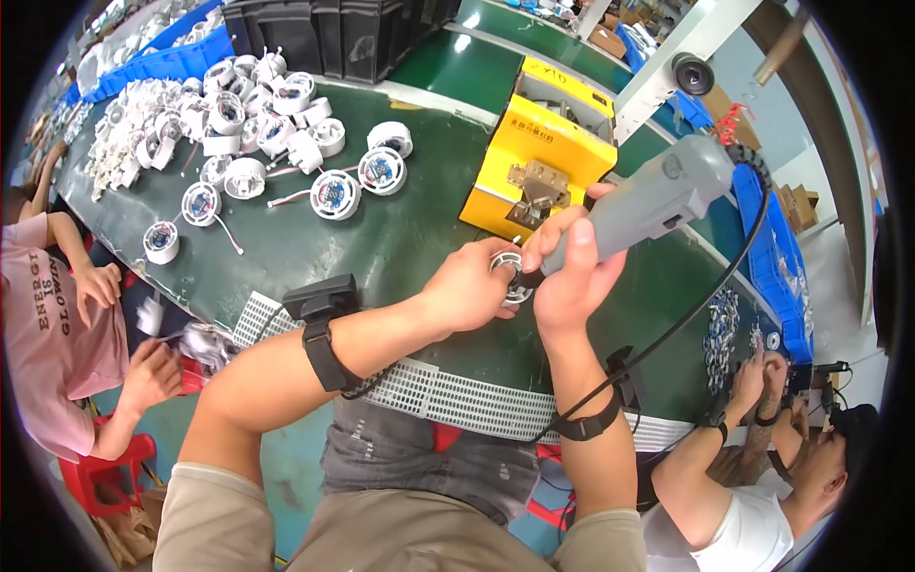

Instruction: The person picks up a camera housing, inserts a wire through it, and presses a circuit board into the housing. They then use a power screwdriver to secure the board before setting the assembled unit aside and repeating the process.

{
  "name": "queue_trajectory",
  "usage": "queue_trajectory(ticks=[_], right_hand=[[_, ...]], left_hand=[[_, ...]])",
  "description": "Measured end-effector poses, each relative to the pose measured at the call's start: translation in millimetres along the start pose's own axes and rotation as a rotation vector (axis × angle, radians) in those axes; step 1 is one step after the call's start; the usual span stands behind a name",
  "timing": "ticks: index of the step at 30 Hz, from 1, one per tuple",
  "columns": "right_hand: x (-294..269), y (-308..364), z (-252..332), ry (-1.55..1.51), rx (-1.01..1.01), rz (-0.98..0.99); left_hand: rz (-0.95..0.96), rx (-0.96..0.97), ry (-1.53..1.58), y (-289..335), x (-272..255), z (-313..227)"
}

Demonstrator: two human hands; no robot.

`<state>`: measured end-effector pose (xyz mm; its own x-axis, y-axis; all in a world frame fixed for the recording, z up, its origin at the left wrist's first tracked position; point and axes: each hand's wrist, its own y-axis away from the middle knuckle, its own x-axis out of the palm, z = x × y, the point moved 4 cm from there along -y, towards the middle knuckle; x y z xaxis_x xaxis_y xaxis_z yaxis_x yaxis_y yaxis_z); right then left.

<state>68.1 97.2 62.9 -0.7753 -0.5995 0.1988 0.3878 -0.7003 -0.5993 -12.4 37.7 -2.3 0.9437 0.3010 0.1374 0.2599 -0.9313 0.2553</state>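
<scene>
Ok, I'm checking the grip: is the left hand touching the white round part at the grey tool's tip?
Touching. The head view shows the left hand gripping the white round part, fingers against its rim.

The left grip (469, 288) hides part of the white round housing (516, 292), the grey power tool (653, 202) has an indistinct tip, and a co-worker's hand (152, 375) is blurred.

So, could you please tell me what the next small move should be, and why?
I would probably steady the white round part with the left hand and carefully align the grey corded tool with the right hand, since the tool's dark tip sits right at the part, though whether they are properly seated is hidden.
</scene>
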Motion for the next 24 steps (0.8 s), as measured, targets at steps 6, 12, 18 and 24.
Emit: queue_trajectory(ticks=[6,12,18,24], right_hand=[[-6.1,7.1,-1.1,-0.178,0.045,-0.019],[-23.6,3.1,6.4,-0.08,0.004,-0.145],[-9.4,6.8,9.3,0.065,0.118,-0.075],[-20.0,3.3,2.3,0.236,0.034,-0.056]], left_hand=[[0.13,0.05,-0.253,0.0,-7.7,-12.8],[-0.028,0.194,-0.802,17.7,-80.2,-67.0],[-0.997,0.634,-1.15,23.8,-134.1,-87.0],[-0.627,1.009,-1.084,7.5,-56.7,-70.0]])
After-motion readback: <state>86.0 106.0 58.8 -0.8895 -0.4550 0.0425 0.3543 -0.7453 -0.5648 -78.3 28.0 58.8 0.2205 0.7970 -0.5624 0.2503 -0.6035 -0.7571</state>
